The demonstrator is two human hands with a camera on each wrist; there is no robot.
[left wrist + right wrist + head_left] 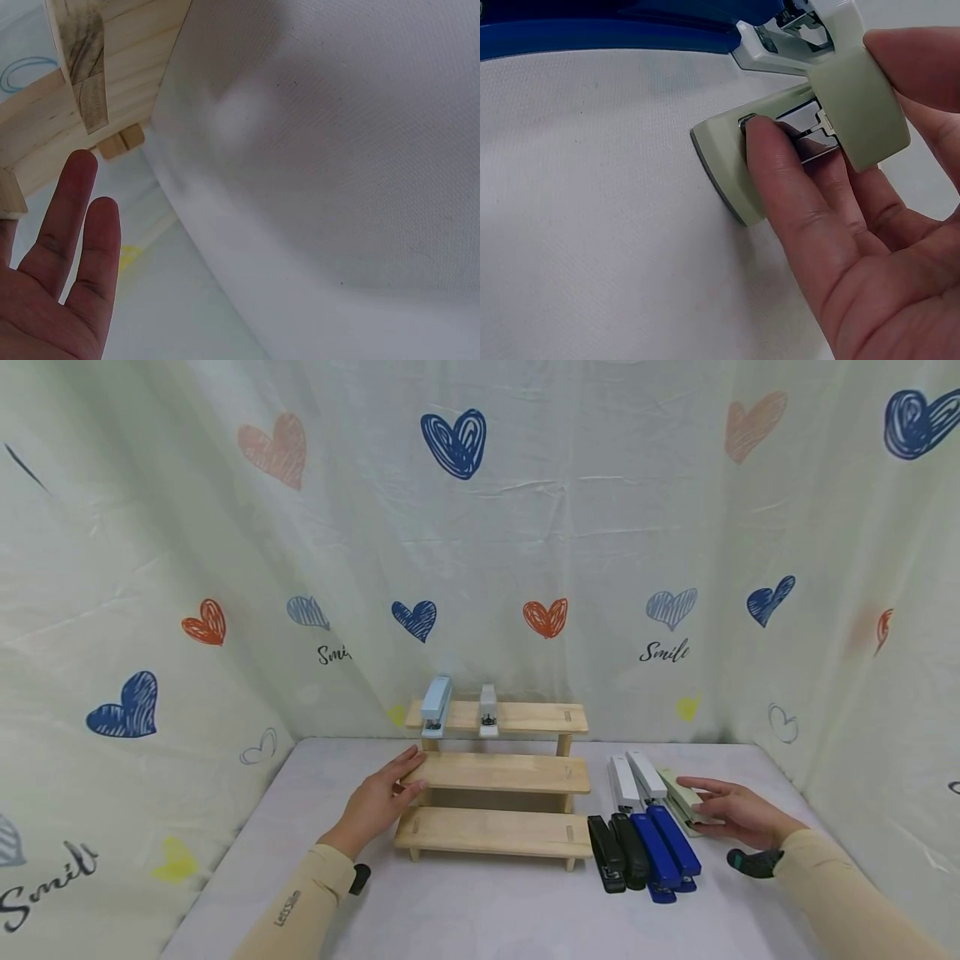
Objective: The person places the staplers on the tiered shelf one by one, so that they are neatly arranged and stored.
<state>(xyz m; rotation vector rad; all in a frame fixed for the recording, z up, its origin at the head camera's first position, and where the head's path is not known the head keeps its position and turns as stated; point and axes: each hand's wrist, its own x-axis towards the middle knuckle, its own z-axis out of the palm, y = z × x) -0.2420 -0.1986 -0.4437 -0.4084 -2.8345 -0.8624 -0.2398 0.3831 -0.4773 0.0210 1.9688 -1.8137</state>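
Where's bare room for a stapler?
Free: middle shelf right of the left hand; whole bottom shelf; top shelf right of the grey stapler; table before the bottom shelf. Crowded: right of that shelf, staplers packed up to the right hand.

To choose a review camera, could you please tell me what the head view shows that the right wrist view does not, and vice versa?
Only the head view: heart prints, the rack, the left hand touching it, light blue stapler, grey stapler, black staplers.
Only the right wrist view: the metal plate on the green stapler.
Both: the right hand holding that stapler, a blue stapler, a white stapler, the tabletop.
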